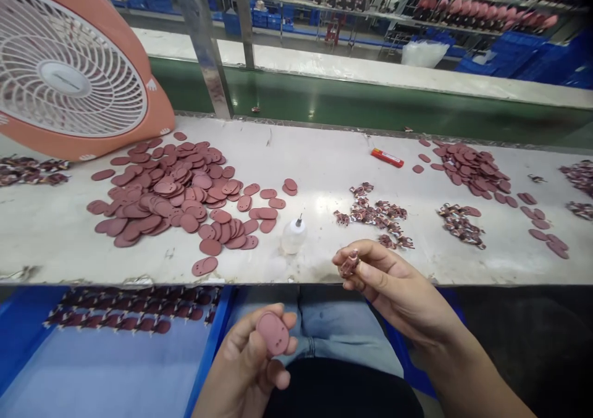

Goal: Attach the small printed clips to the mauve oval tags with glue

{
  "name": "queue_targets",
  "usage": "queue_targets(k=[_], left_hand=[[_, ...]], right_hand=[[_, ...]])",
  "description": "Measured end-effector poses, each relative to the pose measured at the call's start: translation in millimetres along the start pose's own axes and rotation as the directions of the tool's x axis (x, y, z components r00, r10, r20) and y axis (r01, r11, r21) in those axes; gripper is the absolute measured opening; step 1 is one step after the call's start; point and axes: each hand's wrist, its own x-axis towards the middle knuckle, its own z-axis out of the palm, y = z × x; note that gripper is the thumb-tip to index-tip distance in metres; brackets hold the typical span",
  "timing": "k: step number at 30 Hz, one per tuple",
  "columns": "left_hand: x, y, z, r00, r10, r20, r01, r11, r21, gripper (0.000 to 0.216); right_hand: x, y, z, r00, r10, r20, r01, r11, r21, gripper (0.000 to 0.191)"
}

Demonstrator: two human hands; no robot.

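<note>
The white worktable (319, 158) stretches ahead of you, with the broad heap of oval discs (171, 189) beyond your left hand (250, 356). Your right hand (393, 285) is higher, over the table's near edge. The left thumb and fingers close on an oval disc (271, 328) (its long axis slants down to the right). The right fingertips pinch narrowly on a small brown piece (349, 263), perhaps a figure, well apart from the disc, up and right of it.
</note>
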Motion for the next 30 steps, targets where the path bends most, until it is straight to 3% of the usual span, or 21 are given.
queue_targets(k=[6,9,13,17,30], left_hand=[[-4,-2,-1,0.995,-0.063,0.078,0.059,0.997,0.051,0.040],[-2,-3,-7,0.974,-0.082,0.209,0.072,0.996,0.057,0.037],[0,-4,-14,0.925,-0.078,0.372,0.057,0.996,0.067,0.033],[1,-4,-17,0.910,-0.072,0.408,0.064,0.997,0.035,0.028],[6,-5,-20,0.904,-0.108,0.415,0.107,0.994,0.025,0.027]], right_hand=[[-15,-3,25,0.993,0.012,0.114,-0.010,1.000,-0.016,0.010],[-25,-11,33,0.982,-0.015,0.187,0.062,0.967,-0.248,0.009],[-28,-22,39,0.936,-0.085,0.342,0.266,0.807,-0.528,0.017],[-22,-30,44,0.893,-0.102,0.438,0.367,0.727,-0.580,0.019],[-19,-31,43,0.881,-0.043,0.470,0.383,0.648,-0.659,0.013]])
